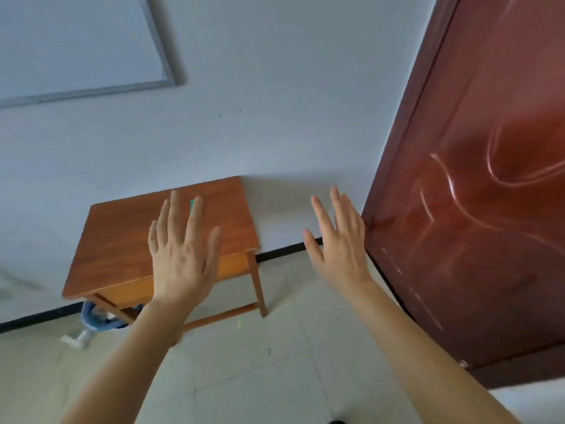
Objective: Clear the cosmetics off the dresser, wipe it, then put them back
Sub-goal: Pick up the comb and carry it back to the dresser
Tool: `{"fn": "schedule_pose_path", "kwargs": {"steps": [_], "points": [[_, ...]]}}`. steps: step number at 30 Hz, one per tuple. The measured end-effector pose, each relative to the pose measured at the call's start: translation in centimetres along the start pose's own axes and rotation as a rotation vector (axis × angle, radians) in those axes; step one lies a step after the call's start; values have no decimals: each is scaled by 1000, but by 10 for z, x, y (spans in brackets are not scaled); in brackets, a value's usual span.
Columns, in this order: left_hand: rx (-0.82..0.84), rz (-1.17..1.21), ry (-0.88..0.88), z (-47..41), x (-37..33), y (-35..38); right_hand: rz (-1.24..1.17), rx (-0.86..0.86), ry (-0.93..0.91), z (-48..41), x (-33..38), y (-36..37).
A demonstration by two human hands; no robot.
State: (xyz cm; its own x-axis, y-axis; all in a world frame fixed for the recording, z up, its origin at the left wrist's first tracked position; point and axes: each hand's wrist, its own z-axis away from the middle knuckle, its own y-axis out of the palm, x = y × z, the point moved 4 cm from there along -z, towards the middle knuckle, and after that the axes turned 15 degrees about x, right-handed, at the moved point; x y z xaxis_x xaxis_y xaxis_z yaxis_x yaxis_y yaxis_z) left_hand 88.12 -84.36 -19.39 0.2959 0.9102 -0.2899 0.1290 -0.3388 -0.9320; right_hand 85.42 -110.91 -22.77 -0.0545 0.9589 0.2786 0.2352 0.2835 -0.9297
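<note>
A pale wall [275, 117] and a glossy reddish-brown panelled door [474, 209] framed the small brown wooden dresser [122, 240], which stood against the wall on the tiled floor [275, 362]. We held our left hand [180, 252] and right hand [339, 243] out flat, fingers spread, grasping nothing. A small green item [192, 206] lay on the dresser top, partly hidden behind our left hand. Beneath sat a blue basket [88, 312] with something pale inside, too blurred to name.

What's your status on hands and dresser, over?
Hands open, empty: left hand, right hand. On wooden dresser only a small green item seen, partly behind left hand. No obstruction seen.
</note>
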Motion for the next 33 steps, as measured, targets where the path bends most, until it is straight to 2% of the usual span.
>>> {"fn": "schedule_pose_path", "kwargs": {"steps": [8, 10, 15, 18, 24, 28, 30, 33], "points": [[86, -85, -195, -66, 140, 23, -78, 184, -145, -144, 82, 118], [162, -130, -255, -94, 176, 42, -89, 260, -138, -183, 96, 155], [517, -256, -446, -148, 256, 88, -35, 542, -108, -264, 110, 241], [520, -277, -503, -184, 286, 90, 10, 628, -109, -314, 121, 269], [545, -333, -411, -238, 327, 103, 15, 712, -86, -372, 150, 317], [652, -337, -322, -274, 367, 131, -7, 749, -19, -391, 179, 350], [723, -321, -269, -290, 386, 153, -42, 723, 92, -394, 186, 364], [818, -300, -172, -303, 407, 186, -74, 688, 353, -387, 190, 379]]}}
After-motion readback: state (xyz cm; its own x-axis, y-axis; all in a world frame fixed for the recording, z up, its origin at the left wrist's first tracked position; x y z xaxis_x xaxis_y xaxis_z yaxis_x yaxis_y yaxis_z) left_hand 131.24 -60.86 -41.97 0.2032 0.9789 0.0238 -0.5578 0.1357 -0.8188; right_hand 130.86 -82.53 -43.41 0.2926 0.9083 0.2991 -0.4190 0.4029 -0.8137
